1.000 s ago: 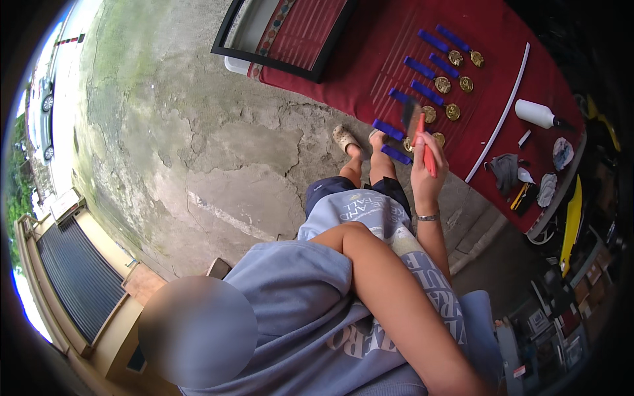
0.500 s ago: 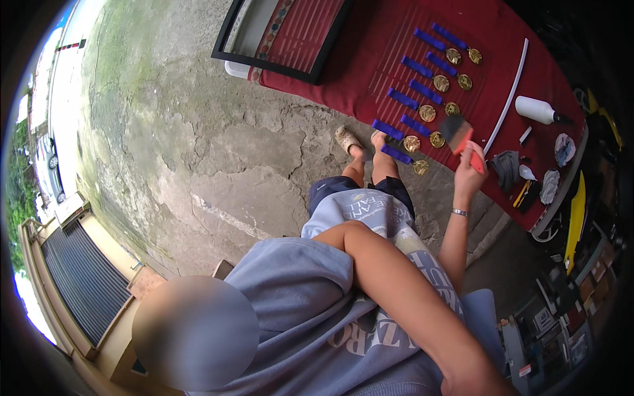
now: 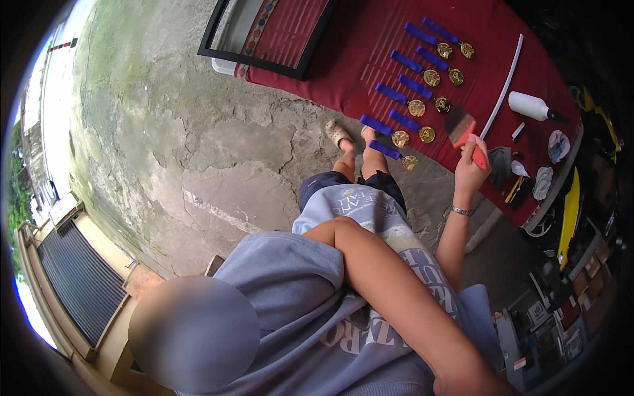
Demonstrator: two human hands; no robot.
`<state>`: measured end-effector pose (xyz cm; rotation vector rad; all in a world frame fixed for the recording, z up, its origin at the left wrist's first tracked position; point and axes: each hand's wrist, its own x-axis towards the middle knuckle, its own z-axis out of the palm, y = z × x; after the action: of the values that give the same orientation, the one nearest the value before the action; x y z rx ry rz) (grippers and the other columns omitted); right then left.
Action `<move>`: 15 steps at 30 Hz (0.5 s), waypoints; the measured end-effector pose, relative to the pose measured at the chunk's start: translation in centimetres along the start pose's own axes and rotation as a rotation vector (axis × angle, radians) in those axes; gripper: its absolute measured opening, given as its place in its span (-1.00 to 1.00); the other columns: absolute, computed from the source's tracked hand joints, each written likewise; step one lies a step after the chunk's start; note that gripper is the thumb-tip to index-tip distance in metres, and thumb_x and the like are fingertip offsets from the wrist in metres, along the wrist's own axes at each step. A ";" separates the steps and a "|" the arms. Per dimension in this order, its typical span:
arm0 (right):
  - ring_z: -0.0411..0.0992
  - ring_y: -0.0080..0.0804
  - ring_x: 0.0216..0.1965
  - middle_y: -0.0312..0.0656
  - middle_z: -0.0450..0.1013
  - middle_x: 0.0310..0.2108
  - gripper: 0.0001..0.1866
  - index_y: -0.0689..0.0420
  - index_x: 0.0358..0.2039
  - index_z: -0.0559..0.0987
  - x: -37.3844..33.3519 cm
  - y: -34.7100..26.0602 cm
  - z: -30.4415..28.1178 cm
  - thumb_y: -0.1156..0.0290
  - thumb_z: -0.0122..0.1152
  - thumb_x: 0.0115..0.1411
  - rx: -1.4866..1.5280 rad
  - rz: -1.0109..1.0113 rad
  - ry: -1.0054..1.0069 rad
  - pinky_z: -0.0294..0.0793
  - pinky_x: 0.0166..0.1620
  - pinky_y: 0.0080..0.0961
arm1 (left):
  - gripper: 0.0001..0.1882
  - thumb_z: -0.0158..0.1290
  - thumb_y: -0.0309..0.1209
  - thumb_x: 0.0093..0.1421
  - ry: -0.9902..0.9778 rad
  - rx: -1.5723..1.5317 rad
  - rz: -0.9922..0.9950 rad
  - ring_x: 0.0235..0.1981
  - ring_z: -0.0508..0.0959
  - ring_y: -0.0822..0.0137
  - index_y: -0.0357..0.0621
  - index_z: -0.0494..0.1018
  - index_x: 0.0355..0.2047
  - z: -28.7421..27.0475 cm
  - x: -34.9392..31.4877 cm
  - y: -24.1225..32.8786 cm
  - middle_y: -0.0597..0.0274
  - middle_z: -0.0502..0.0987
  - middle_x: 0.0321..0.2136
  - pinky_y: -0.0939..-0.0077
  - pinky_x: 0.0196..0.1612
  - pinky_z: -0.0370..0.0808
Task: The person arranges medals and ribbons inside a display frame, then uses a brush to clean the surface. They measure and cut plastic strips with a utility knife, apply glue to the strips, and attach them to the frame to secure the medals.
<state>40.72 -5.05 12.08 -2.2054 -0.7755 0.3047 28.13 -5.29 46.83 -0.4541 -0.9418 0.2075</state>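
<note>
My right hand [image 3: 472,165], with a bracelet or watch at the wrist, grips the red handle of a wide flat paintbrush [image 3: 460,129]. Its dark bristles point away from me, just right of the gold medals. Two rows of these medals [image 3: 426,134] on short blue ribbons [image 3: 403,120] lie on a red cloth-covered table [image 3: 350,86], close beyond my feet. Across my body lies my bent left arm, and my left hand [image 3: 456,384] is cut off at the lower edge, so its fingers do not show.
A black-framed glass panel [image 3: 264,59] rests at the table's far left. Right of the medals are a long white strip [image 3: 502,89], a white bottle [image 3: 528,105], crumpled cloths [image 3: 543,183] and a yellow-black tool [image 3: 515,190]. Yellow machine parts [image 3: 569,214] stand beyond the table's right edge.
The whole view has shifted slightly. The paintbrush in my right hand has moved a little to the right, away from the medals. The medals have stayed in their rows.
</note>
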 end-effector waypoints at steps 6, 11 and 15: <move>0.63 -0.37 -0.34 -0.07 0.59 -0.26 -0.69 0.33 -0.12 0.57 -0.9 3.3 2.3 0.30 0.09 0.40 0.340 0.316 -0.170 0.64 -0.33 -0.47 | -0.53 -0.15 -0.24 0.49 -0.163 0.297 -0.036 -0.44 0.44 0.28 -0.46 0.43 -0.40 -2.2 -0.3 3.6 -0.02 0.51 -0.49 0.30 -0.31 0.38; 0.59 -0.08 -0.35 -0.05 0.57 -0.36 -0.88 0.20 -0.30 0.56 -0.7 -0.9 0.5 0.42 0.13 0.29 -0.394 -0.294 0.047 0.58 -0.33 -0.26 | -0.60 -0.11 -0.29 0.41 -0.051 0.499 -0.194 -0.57 0.42 0.37 -0.33 0.42 -0.52 -2.6 -4.7 8.4 0.17 0.44 -0.60 0.36 -0.37 0.37; 0.55 -0.01 -0.32 -0.08 0.52 -0.30 -0.91 0.10 -0.26 0.54 -3.1 -7.2 9.0 0.40 0.19 0.24 -0.128 -0.318 -0.210 0.55 -0.29 -0.19 | -0.70 0.06 -0.42 0.18 0.155 1.119 0.039 -0.64 0.40 0.27 -0.18 0.37 -0.69 0.0 -7.4 14.0 0.25 0.42 -0.67 0.30 -0.52 0.25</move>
<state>31.26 2.08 11.15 -2.1458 -1.2755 0.3375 24.15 4.46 34.94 0.5399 -0.5415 0.6721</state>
